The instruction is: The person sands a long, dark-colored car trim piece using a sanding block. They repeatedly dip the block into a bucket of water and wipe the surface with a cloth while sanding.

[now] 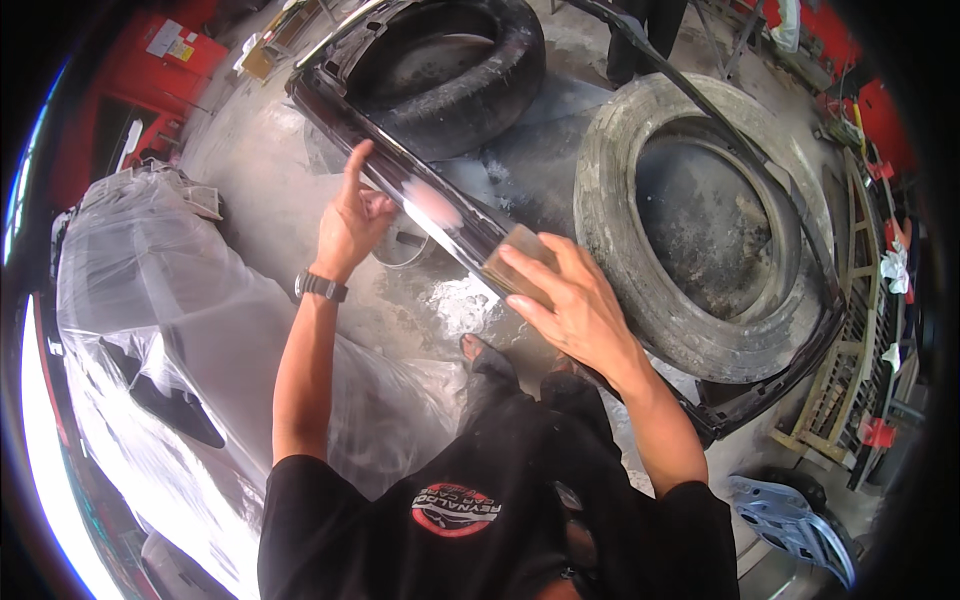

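A long black vehicle body frame point(487, 226) slants across the middle, its glossy near edge carrying a dull pinkish-white patch point(432, 204). My right hand point(578, 300) is closed on a flat, brownish sanding block point(524, 262), pressed against the frame just right of that patch. At the frame's near edge, left of the patch, is my left hand point(352, 222). Its index finger stretches up to touch the frame, and the thumb stands apart from it. The other fingers are partly hidden.
Two big worn tyres lie under the frame: a black tyre point(470, 95) at the far side and a dusty grey tyre point(615, 215) to the right. Clear plastic sheeting point(190, 270) drapes a bulky shape on the left. A slatted rack point(840, 350) stands far right.
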A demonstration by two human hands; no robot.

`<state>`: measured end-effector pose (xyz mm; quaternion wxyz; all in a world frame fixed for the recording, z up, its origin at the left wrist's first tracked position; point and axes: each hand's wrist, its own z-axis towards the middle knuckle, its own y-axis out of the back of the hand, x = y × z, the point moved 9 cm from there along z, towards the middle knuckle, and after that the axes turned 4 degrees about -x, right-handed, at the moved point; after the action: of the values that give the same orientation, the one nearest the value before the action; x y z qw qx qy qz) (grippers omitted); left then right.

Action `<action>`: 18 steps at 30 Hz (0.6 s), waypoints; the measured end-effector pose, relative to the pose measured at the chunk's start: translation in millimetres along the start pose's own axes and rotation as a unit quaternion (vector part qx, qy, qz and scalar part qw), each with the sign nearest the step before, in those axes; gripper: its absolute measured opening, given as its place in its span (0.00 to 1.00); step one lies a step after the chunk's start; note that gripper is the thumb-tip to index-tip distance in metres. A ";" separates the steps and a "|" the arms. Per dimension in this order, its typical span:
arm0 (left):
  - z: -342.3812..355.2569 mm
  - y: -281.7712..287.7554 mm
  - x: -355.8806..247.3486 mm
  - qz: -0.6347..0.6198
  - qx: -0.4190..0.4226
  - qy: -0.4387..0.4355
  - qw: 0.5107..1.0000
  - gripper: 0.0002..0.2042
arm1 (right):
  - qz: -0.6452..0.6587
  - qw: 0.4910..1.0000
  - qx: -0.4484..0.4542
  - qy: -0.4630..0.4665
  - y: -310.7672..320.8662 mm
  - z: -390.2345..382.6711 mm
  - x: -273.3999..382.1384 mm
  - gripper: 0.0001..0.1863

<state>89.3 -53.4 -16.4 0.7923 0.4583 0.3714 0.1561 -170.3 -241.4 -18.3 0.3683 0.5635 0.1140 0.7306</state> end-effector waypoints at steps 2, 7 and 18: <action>9.6 -0.6 19.8 -0.011 -0.041 0.033 0.999 0.46 | -0.009 1.000 0.028 0.001 -21.0 22.7 1.8 0.30; 9.0 -13.7 29.0 -0.032 -0.046 0.054 0.997 0.42 | -0.022 0.998 0.037 0.042 -46.5 64.8 14.3 0.30; 5.8 -24.6 35.7 -0.039 -0.068 0.039 0.996 0.39 | -0.091 0.990 0.027 0.102 -72.0 63.9 17.6 0.29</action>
<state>115.3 -49.0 -51.3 0.8120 0.3823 0.4077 0.1679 -84.5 -194.9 -25.5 0.4041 0.4836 0.2215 0.7442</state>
